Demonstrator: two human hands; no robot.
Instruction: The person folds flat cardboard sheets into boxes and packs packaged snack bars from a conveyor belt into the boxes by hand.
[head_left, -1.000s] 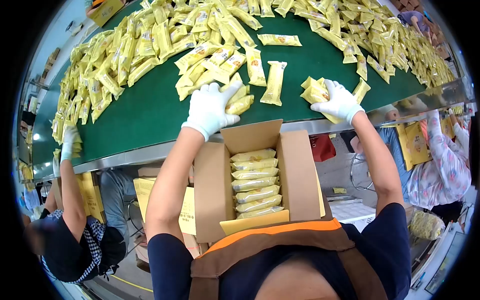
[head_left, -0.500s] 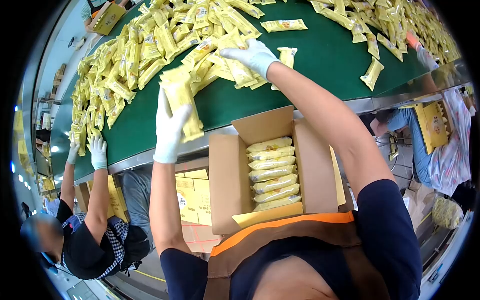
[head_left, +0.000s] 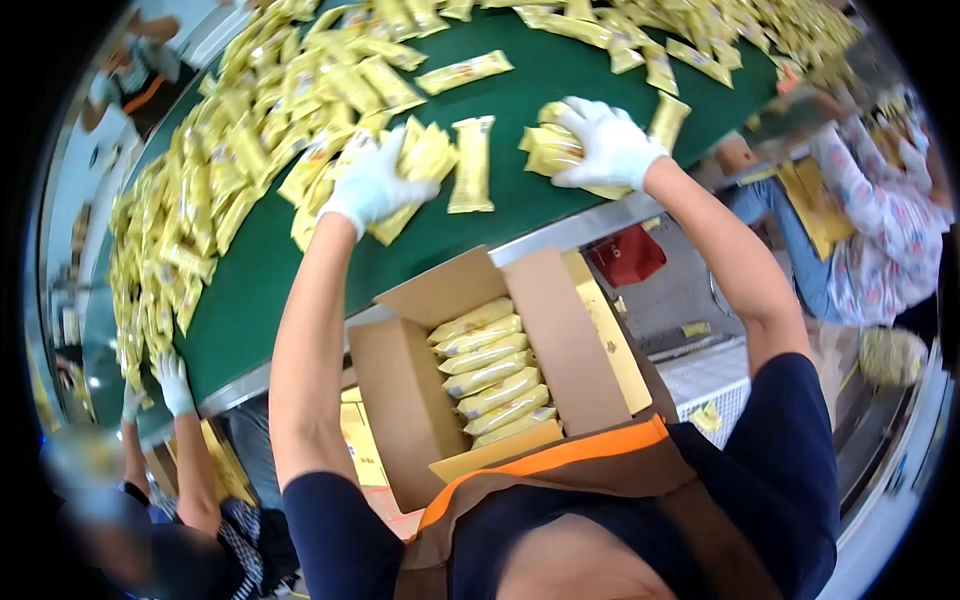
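Note:
My left hand [head_left: 375, 185], in a white glove, is over a bunch of yellow snack packets [head_left: 428, 150] on the green belt. Its fingers and thumb are pressed round them, and part of the bunch is hidden beneath the palm. Farther right, my gloved right hand [head_left: 608, 148] grips another bunch of packets [head_left: 550, 148], which sticks out to the left of the fingers. Between the two hands a single packet [head_left: 472, 165] lies lengthwise. Below, against my apron, stands an open cardboard box [head_left: 405, 400] with a row of packets [head_left: 490, 365] inside.
Heaps of packets [head_left: 220, 170] cover the left and far parts of the green belt [head_left: 240, 315]. At left, a co-worker's gloved hand [head_left: 175, 385] touches packets. Another person [head_left: 870, 230] sits at right. A red container [head_left: 628, 257] is under the belt's metal edge.
The left-hand bunch, held up near the belt's edge before, is down on the belt. My right hand has moved right, off the heap, with packets in it. The view has turned.

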